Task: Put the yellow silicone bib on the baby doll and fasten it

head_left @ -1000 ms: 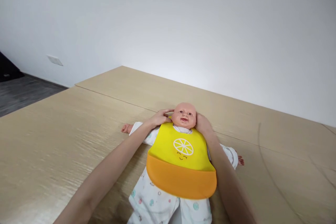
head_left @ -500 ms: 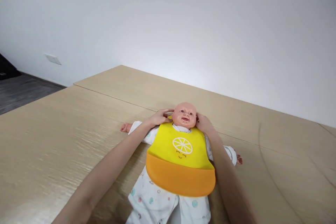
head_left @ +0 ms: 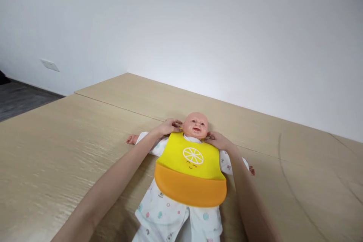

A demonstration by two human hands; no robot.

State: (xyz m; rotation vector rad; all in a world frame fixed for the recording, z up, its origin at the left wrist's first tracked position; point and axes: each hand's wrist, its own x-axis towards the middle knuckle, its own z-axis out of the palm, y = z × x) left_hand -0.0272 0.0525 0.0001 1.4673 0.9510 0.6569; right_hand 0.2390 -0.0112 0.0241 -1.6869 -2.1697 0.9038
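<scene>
A baby doll (head_left: 195,123) in white printed clothes (head_left: 163,213) lies on its back, arms spread. Over its chest is a yellow bib (head_left: 174,153) with a lemon-slice print and an orange catch pocket (head_left: 190,187). My left hand (head_left: 169,126) is closed on the bib's neck edge at the left of the doll's head, thumb and fingers curled round it. On the other side, my right hand (head_left: 219,140) grips the bib's neck edge at the doll's shoulder. The fingertips of both hands are partly hidden beside the neck.
The doll lies on a light wooden table (head_left: 70,151), with a seam running across it behind the doll's head. A white wall (head_left: 198,38) rises at the table's back edge. Dark floor (head_left: 25,98) and a wall plate (head_left: 49,65) show at the left.
My right hand has moved from beside the doll's head down to the bib's shoulder edge. My left hand stays by the neck. The view has shifted slightly.
</scene>
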